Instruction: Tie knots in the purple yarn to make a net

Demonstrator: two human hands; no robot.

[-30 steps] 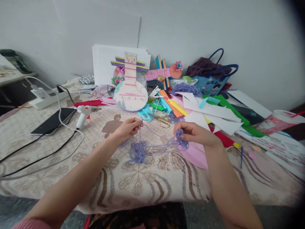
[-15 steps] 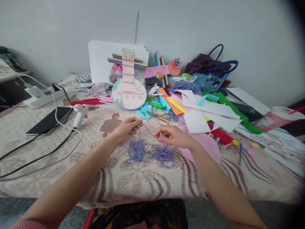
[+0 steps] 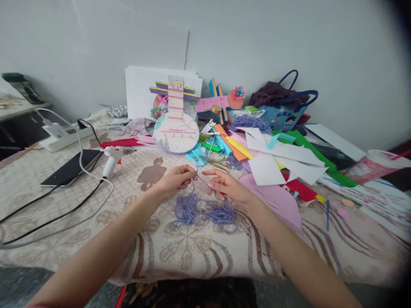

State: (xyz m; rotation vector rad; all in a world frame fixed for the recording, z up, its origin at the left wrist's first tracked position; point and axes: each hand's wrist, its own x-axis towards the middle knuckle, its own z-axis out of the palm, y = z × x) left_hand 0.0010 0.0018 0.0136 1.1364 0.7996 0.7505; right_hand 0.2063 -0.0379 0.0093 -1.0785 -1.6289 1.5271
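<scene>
Pale wall (image 3: 289,34) at the back, cloth-covered tabletop (image 3: 154,263) in front, crowded with craft stuff. Clock centred between your fingertips, 12 toward the wall.

Your left hand (image 3: 180,177) had thumb and forefinger pinched on a purple strand (image 3: 193,186). Your right hand (image 3: 227,188) was at 3 o'clock, fingers half curled, forefinger pointing at the left fingertips. Yarn also ran across toward it; couldn't tell if those fingers gripped any.

One loose bundle (image 3: 186,209) lay on the cloth at 6 to 7 o'clock, a second bundle (image 3: 222,214) at 5, just beside it. Couldn't tell if threads linked the two. Loops in both looked messy.

My read on the step: you were working one length between your fingertips, above the piles. Next move called for a sure right-hand pinch close to the left one, then light tension, slow enough that the loops wouldn't snag. Limp yarn, so both ends needed control.

Around you: white glue gun (image 3: 111,164) at 9 to 10, round-bodied craft piece (image 3: 176,132) at 11, white paper scraps (image 3: 285,152) between 2 and 3, pink sheet (image 3: 282,201) at 3 to 4, by your right forearm.
</scene>
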